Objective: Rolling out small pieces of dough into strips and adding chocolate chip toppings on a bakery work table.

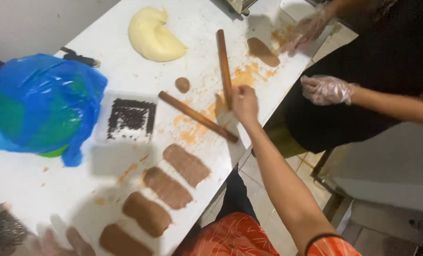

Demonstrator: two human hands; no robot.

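Note:
My right hand (245, 103) is closed around the near end of a wooden rolling pin (224, 59) that points away across the white table (55, 189). A second rolling pin (197, 116) lies slanted just left of that hand. My left hand (60, 242) is blurred at the bottom left edge, fingers spread on the table beside a row of several flattened brown dough strips (168, 188). A small brown dough ball (182, 85) sits between the pins and a big lump of pale yellow dough (152, 37).
Another person in black stands across the table's corner with two gloved hands (326, 89), one near a brown dough piece (263, 51). A clear tray of dark bits (131, 118) and a blue bag over a green bowl (41, 106) sit at left. Orange smears stain the table.

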